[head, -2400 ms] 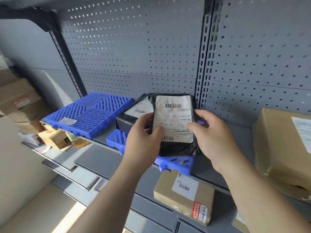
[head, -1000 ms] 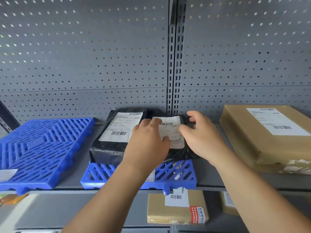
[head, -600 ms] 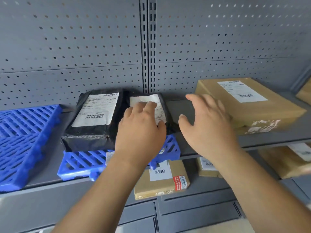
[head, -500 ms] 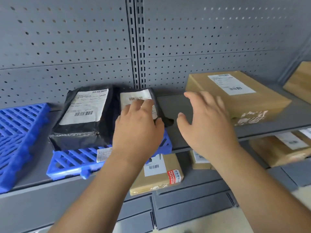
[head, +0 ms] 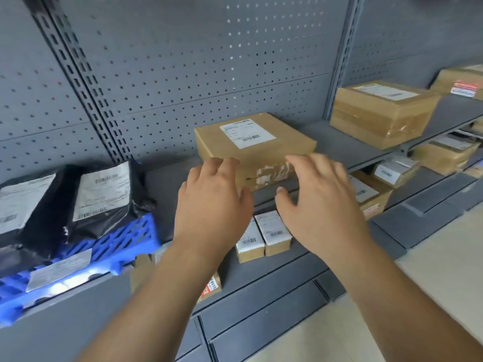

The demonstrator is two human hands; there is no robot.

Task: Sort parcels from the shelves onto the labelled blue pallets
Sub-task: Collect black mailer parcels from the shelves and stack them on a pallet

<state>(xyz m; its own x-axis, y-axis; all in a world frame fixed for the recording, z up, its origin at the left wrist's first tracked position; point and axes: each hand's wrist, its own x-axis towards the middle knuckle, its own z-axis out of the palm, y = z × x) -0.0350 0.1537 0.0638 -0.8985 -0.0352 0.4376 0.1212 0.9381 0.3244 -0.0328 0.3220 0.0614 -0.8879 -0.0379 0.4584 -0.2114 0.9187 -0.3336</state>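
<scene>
Both hands off the mailers now, shifted right: left hand (head: 211, 205) no longer sits on the smaller black plastic mailer bag (head: 104, 197), right hand (head: 318, 205) has travelled on with it, and both now hover at the front of the flat brown cardboard box with a white shipping label (head: 253, 145). Fingers on both are released, spread and only lightly bent, holding nothing. Left fingertips (head: 222, 163) overlap the box's front-left corner, right fingertips (head: 308, 160) its front-right edge; right ones are motion-blurred, so cannot tell whether either hand touches the cardboard. Box lies flat on the grey metal shelf (head: 339, 145), label up, near the grey perforated back panel (head: 183, 74), apart from the mailers. Smaller mailer lies label up on the blue plastic grid pallet (head: 122, 239), touching a second black mailer bag (head: 23, 205) at the left edge of view. Pallet carries a white paper tag (head: 58, 269) on its front, text unreadable. Further right on the same shelf: a taller taped cardboard box (head: 379, 111). Beyond it at the right edge, one more brown box with a red-and-white sticker (head: 462, 84). Lower shelf, between the wrists: two small label-topped cartons (head: 264, 236) side by side, touching. Both forearms bare.
</scene>
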